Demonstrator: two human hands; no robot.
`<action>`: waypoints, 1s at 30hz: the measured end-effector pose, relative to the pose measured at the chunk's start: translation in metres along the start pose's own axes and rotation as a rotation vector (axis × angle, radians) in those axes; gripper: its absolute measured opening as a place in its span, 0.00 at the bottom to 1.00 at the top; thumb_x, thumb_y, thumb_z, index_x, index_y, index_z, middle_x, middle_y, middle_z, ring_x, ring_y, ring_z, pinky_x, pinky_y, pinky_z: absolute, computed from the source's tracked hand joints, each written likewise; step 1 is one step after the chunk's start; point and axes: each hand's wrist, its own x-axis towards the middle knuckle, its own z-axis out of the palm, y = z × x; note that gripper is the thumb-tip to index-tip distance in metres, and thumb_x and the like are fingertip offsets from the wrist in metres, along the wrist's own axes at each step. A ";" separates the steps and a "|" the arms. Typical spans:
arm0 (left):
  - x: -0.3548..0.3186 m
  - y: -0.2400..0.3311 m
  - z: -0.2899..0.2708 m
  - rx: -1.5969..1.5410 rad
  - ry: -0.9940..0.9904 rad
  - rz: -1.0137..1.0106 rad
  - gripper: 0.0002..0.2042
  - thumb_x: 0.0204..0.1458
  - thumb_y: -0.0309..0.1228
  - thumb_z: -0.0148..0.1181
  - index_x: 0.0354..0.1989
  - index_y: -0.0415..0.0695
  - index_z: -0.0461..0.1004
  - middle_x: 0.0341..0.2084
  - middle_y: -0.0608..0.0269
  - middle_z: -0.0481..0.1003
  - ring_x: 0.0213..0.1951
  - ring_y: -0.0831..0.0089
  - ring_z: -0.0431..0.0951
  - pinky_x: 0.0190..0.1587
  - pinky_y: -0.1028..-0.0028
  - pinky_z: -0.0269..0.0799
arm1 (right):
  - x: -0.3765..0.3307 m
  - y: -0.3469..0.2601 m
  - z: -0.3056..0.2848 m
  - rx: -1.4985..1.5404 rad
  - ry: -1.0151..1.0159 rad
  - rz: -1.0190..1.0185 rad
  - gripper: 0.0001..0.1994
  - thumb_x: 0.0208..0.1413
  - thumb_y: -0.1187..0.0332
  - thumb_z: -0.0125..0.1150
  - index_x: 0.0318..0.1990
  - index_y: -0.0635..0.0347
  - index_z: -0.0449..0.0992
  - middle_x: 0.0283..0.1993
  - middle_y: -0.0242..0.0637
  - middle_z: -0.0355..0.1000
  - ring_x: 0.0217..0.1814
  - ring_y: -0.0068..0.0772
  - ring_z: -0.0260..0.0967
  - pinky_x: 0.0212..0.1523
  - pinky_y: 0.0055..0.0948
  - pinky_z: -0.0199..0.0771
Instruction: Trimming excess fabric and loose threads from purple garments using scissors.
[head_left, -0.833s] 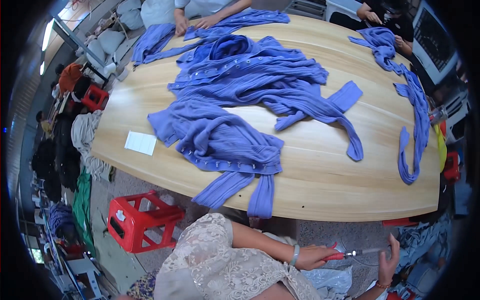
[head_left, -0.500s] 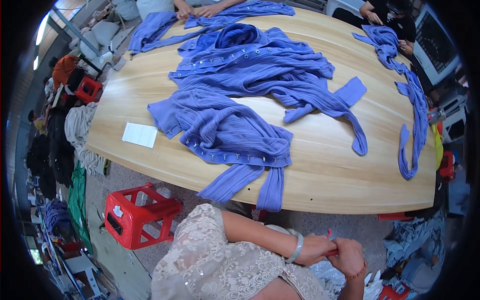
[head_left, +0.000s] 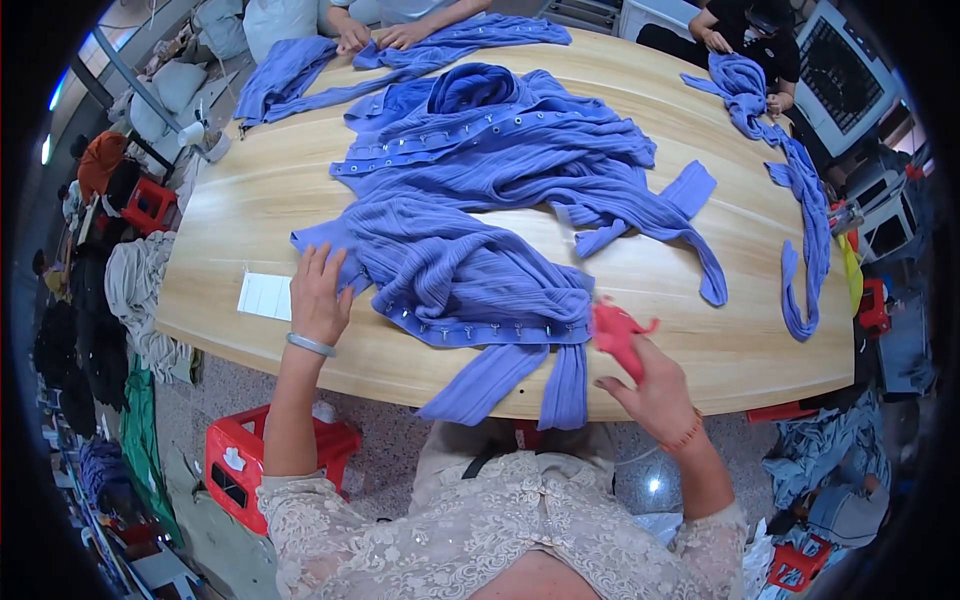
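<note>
A blue ribbed knit garment (head_left: 450,255) lies bunched on the table before me, a row of small metal fasteners along its near edge. Two strips of it hang toward the table's front edge. My left hand (head_left: 319,300) rests on its left end, fingers stretched out and holding nothing. At the garment's right end, my right hand (head_left: 655,390) grips a red hand tool (head_left: 618,338), tilted up and leftward. Blur hides the tool's far end, so its exact kind does not show.
A pale wooden table (head_left: 760,370) carries a white card (head_left: 265,295) and another blue garment (head_left: 500,150) behind mine. Two people handle blue pieces across the table, at far left and far right. A red stool (head_left: 235,470) stands by the near left edge.
My hands, together at the lower right before, have separated. The left has reached onto the garment's left end; the right has brought the red tool up to its right end.
</note>
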 end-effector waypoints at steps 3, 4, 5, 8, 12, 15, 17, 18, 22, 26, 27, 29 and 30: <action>-0.017 -0.041 0.042 -0.174 -0.008 0.029 0.21 0.44 0.22 0.61 0.51 0.40 0.71 0.53 0.45 0.69 0.55 0.45 0.67 0.55 0.57 0.66 | 0.041 -0.018 0.040 -0.108 -0.114 0.018 0.31 0.44 0.63 0.70 0.56 0.57 0.63 0.51 0.46 0.68 0.45 0.53 0.72 0.42 0.45 0.74; -0.016 -0.039 0.049 -0.192 -0.005 0.049 0.21 0.44 0.22 0.61 0.51 0.40 0.71 0.53 0.45 0.69 0.55 0.45 0.67 0.55 0.57 0.66 | 0.051 -0.019 0.053 -0.130 -0.120 -0.005 0.31 0.45 0.64 0.69 0.57 0.56 0.62 0.50 0.46 0.68 0.44 0.54 0.72 0.41 0.46 0.74; -0.017 -0.038 0.052 -0.175 0.004 0.039 0.19 0.45 0.21 0.60 0.49 0.39 0.72 0.51 0.45 0.70 0.54 0.46 0.69 0.54 0.58 0.67 | 0.060 -0.021 0.062 -0.151 -0.121 0.003 0.30 0.46 0.66 0.68 0.57 0.55 0.62 0.49 0.46 0.68 0.43 0.54 0.73 0.40 0.47 0.74; -0.014 -0.011 0.048 -0.235 0.074 0.093 0.10 0.48 0.19 0.55 0.41 0.37 0.74 0.43 0.47 0.74 0.47 0.50 0.73 0.51 0.61 0.69 | 0.067 -0.009 0.064 -0.154 -0.041 -0.014 0.24 0.49 0.71 0.63 0.55 0.53 0.65 0.45 0.47 0.69 0.38 0.56 0.73 0.39 0.49 0.74; -0.021 0.004 0.049 -0.469 -0.082 0.127 0.11 0.49 0.17 0.50 0.39 0.38 0.74 0.38 0.49 0.75 0.43 0.52 0.75 0.48 0.64 0.70 | 0.046 0.030 0.031 -0.264 0.052 0.085 0.15 0.48 0.73 0.59 0.46 0.54 0.71 0.44 0.45 0.69 0.38 0.55 0.73 0.39 0.49 0.74; -0.031 0.006 0.016 -0.661 -0.105 -0.011 0.14 0.49 0.15 0.45 0.41 0.39 0.75 0.32 0.54 0.75 0.36 0.62 0.76 0.41 0.71 0.70 | 0.037 0.068 0.000 -0.293 0.239 0.082 0.15 0.49 0.73 0.56 0.46 0.51 0.71 0.43 0.46 0.70 0.36 0.55 0.73 0.38 0.50 0.75; -0.016 0.014 0.004 -0.679 -0.251 -0.112 0.13 0.51 0.15 0.45 0.41 0.38 0.75 0.32 0.59 0.75 0.35 0.74 0.74 0.37 0.77 0.68 | 0.026 0.097 -0.033 -0.325 0.364 0.133 0.16 0.48 0.73 0.54 0.47 0.51 0.71 0.43 0.46 0.72 0.38 0.56 0.73 0.39 0.49 0.75; -0.008 0.021 0.005 -0.726 -0.178 -0.070 0.13 0.51 0.15 0.45 0.42 0.38 0.75 0.32 0.59 0.75 0.34 0.75 0.74 0.36 0.77 0.67 | 0.021 0.096 -0.052 -0.320 0.414 0.138 0.16 0.48 0.73 0.55 0.47 0.52 0.71 0.41 0.45 0.73 0.40 0.55 0.73 0.40 0.47 0.75; 0.036 0.045 0.005 -0.781 -0.079 -0.034 0.14 0.51 0.16 0.45 0.42 0.37 0.75 0.30 0.64 0.75 0.30 0.81 0.69 0.32 0.79 0.64 | 0.002 0.103 -0.099 -0.344 0.408 0.053 0.16 0.47 0.75 0.60 0.46 0.55 0.72 0.41 0.44 0.72 0.42 0.54 0.71 0.40 0.45 0.73; 0.056 0.028 -0.002 -0.934 0.048 -0.002 0.13 0.50 0.15 0.41 0.37 0.36 0.74 0.27 0.67 0.73 0.27 0.84 0.68 0.30 0.82 0.64 | -0.003 0.110 -0.114 -0.296 0.253 0.073 0.17 0.47 0.73 0.62 0.46 0.56 0.72 0.40 0.44 0.72 0.43 0.54 0.71 0.43 0.44 0.72; 0.059 0.013 -0.004 -0.991 0.010 -0.077 0.13 0.50 0.15 0.40 0.36 0.36 0.74 0.26 0.68 0.73 0.26 0.83 0.68 0.30 0.82 0.64 | -0.006 0.118 -0.116 -0.287 0.196 0.140 0.18 0.47 0.72 0.63 0.48 0.56 0.72 0.40 0.45 0.73 0.44 0.52 0.71 0.44 0.43 0.72; 0.057 0.001 -0.004 -0.977 0.014 -0.179 0.12 0.50 0.15 0.40 0.35 0.36 0.73 0.24 0.68 0.71 0.26 0.82 0.68 0.30 0.82 0.64 | -0.006 0.128 -0.108 -0.283 0.178 0.159 0.20 0.47 0.71 0.64 0.50 0.55 0.72 0.40 0.45 0.74 0.45 0.51 0.72 0.45 0.43 0.73; 0.052 0.001 0.000 -0.944 0.006 -0.173 0.11 0.51 0.15 0.41 0.35 0.36 0.73 0.24 0.68 0.71 0.27 0.82 0.68 0.31 0.82 0.64 | -0.005 0.131 -0.103 -0.293 0.161 0.179 0.21 0.46 0.70 0.65 0.51 0.55 0.72 0.41 0.46 0.75 0.45 0.50 0.72 0.46 0.42 0.73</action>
